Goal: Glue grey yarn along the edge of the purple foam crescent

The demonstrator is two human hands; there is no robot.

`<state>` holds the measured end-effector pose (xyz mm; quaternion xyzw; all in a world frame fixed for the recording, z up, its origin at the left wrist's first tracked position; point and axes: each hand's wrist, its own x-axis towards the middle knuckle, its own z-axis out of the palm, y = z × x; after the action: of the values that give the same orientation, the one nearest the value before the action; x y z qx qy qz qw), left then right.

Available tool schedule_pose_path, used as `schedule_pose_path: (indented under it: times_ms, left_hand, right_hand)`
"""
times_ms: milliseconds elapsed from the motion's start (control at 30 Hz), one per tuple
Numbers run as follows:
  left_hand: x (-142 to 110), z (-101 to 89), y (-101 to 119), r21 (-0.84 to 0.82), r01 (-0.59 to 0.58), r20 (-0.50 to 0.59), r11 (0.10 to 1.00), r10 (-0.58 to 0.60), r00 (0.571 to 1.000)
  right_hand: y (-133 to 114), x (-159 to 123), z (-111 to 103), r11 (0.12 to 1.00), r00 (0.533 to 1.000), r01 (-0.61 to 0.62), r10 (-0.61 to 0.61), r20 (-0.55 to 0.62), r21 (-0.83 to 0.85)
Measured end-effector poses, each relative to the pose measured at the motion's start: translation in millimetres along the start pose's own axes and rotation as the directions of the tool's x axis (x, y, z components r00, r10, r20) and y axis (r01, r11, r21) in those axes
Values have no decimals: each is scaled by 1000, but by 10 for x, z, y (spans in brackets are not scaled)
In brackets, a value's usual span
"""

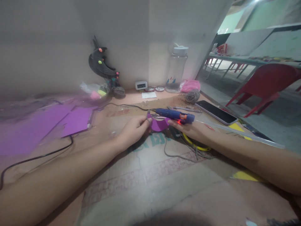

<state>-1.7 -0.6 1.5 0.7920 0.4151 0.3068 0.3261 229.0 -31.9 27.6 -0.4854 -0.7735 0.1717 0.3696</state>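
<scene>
Purple curved paper is held in the head view between the left hand and the right hand, pinched at either end, over the middle of the desk. A blue glue gun is seen just beside the right hand; whether it is gripped cannot be told. Purple sheets are spread toward the left edge, and a phone is laid along the right.

Left arm reached out bare from the low left, right arm reached bare from the right, left hand and right hand nearly met, left thumb and right thumb pressed in a pinch
</scene>
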Motion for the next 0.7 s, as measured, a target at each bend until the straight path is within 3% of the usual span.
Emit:
schedule_pose_path:
  times_ms: [333, 500, 633, 700]
  left_hand:
    - [-4, -9, 37, -5, -6, 20, 1000, 6, 1000]
    - [-9, -7, 45, -54, -3, 51, 999, 6, 999]
    - [-15, -8, 60, -44, -9, 62, 999, 12, 998]
    - [-19, -4, 55, -41, -5, 62, 999, 7, 998]
  right_hand:
    - [-45, -5, -92, 998, 998, -64, 64, -4, 1]
    - [15, 91, -229, 990, 988, -80, 94, -121, 118]
    - [121, 193, -354, 965, 932, -201, 241, -269, 170]
    - [183, 259, -385, 954, 912, -255, 291, -288, 157]
